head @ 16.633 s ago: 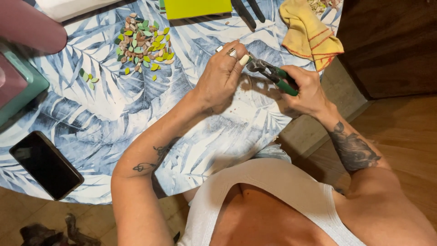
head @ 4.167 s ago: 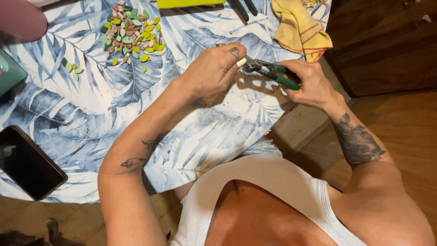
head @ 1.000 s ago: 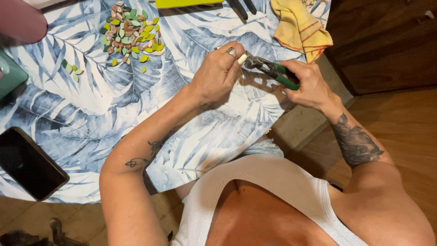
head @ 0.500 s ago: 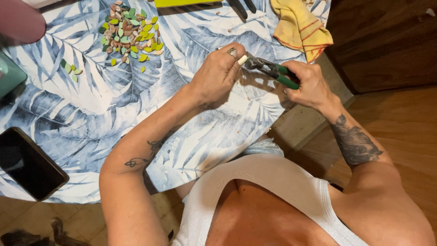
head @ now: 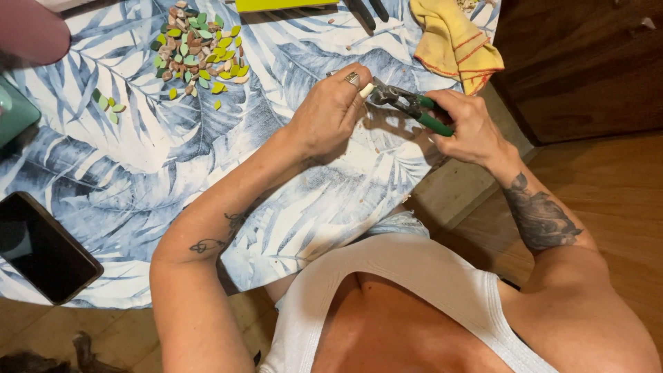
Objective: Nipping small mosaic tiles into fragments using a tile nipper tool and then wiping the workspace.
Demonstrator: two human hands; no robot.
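Observation:
My left hand (head: pixel 330 114) pinches a small pale tile piece (head: pixel 366 90) between thumb and fingers, over the right side of the table. My right hand (head: pixel 469 128) grips green-handled nippers (head: pixel 411 107), and their metal jaws meet the tile piece at my left fingertips. A heap of green, yellow and pink leaf-shaped tile pieces (head: pixel 197 48) lies at the far middle of the table. A few loose green pieces (head: pixel 107 107) lie to the left of the heap.
The table carries a blue and white leaf-print cloth (head: pixel 173 173). A dark phone (head: pixel 41 249) lies at its near left edge. A yellow rag (head: pixel 452 41) sits at the far right, a yellow-green board (head: pixel 283 4) and dark tool handles (head: pixel 366 8) at the back, a teal object (head: pixel 12 114) at left.
Hands and nippers hold nearly the same pose as a second ago; only slight shifts of the view.

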